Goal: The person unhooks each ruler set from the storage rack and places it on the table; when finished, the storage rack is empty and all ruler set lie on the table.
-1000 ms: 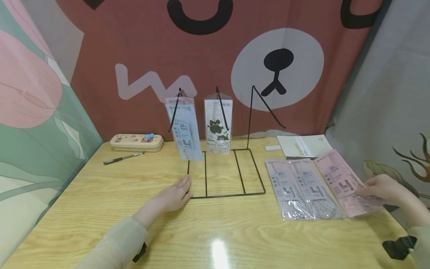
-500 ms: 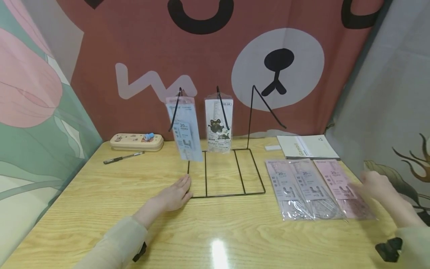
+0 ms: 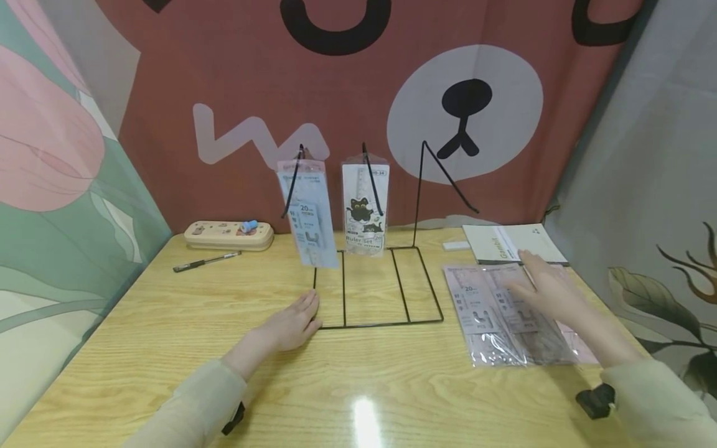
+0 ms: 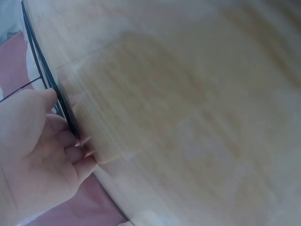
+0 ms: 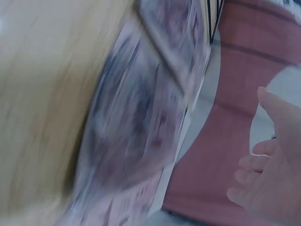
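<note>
My left hand (image 3: 288, 325) rests at the front left corner of a black wire display rack (image 3: 392, 324), palm down. In the left wrist view its fingers lie against the rack's base wire (image 4: 66, 109). My right hand (image 3: 546, 286) is over three pinkish ruler set packs, fingers spread and holding nothing. The left pack (image 3: 476, 311) and middle pack (image 3: 523, 320) show; the right pack (image 3: 582, 351) is mostly hidden under the hand and forearm. On the rack's left hook hangs a blue ruler set pack (image 3: 310, 218), on the middle hook a white cat-print ruler set (image 3: 356, 186).
The rack's right hook (image 3: 448, 177) carries nothing. Behind the pinkish packs lie a notebook (image 3: 526, 242) and a small white block (image 3: 456, 246). A pencil case (image 3: 221, 236) with a small blue item (image 3: 249, 226) and a pen (image 3: 207, 261) sit at the back left.
My right hand has let go of the right pinkish pack, which now lies flat beside the others, and has moved left over the packs. The left hand has stayed on the rack.
</note>
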`<state>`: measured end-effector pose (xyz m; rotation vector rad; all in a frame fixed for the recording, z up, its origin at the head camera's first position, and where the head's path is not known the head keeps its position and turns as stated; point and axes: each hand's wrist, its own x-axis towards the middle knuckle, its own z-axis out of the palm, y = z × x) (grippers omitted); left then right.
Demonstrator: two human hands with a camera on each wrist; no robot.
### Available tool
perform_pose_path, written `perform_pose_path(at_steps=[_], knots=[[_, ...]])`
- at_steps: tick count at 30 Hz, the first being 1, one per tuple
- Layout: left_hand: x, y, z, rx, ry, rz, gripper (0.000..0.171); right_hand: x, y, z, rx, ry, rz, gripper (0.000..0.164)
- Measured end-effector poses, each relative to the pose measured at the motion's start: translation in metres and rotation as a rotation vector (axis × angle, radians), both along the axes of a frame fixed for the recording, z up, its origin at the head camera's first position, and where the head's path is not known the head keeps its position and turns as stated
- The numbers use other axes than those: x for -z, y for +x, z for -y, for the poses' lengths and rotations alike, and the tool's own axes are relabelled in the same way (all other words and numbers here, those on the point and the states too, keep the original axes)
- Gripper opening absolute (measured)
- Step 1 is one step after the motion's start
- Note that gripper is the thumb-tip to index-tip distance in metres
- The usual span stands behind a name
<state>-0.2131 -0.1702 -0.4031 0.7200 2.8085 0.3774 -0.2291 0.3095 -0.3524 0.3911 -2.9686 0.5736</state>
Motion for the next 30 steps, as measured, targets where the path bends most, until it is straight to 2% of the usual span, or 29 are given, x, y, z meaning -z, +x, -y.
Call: perform_pose_path(at_steps=[4, 9, 16, 18, 23, 30], knots=[[-0.001, 0.000, 0.000, 0.003, -0.001, 0.000, 0.057, 0.001, -0.002, 0.029, -0.054, -0.035, 0.032, 0.085], [-0.002, 0.000, 0.000, -0.001, 0.003, 0.007, 0.058, 0.008, -0.003, 0.063, -0.133, -0.046, 0.020, 0.080], [0.000, -0.001, 0.000, 0.007, 0.005, -0.007, 0.058, 0.024, -0.006, 0.098, -0.255, -0.032, -0.053, 0.076], [0.000, -0.001, 0.000, 0.007, 0.005, -0.008, 0.057, 0.028, -0.007, 0.104, -0.273, -0.035, -0.034, 0.076], [0.000, 0.000, 0.000, 0.001, -0.004, -0.005, 0.057, 0.034, -0.009, 0.114, -0.284, -0.049, 0.080, 0.076], [-0.001, 0.000, -0.001, -0.001, -0.013, 0.005, 0.058, 0.045, -0.010, 0.124, -0.317, 0.032, 0.122, 0.076]])
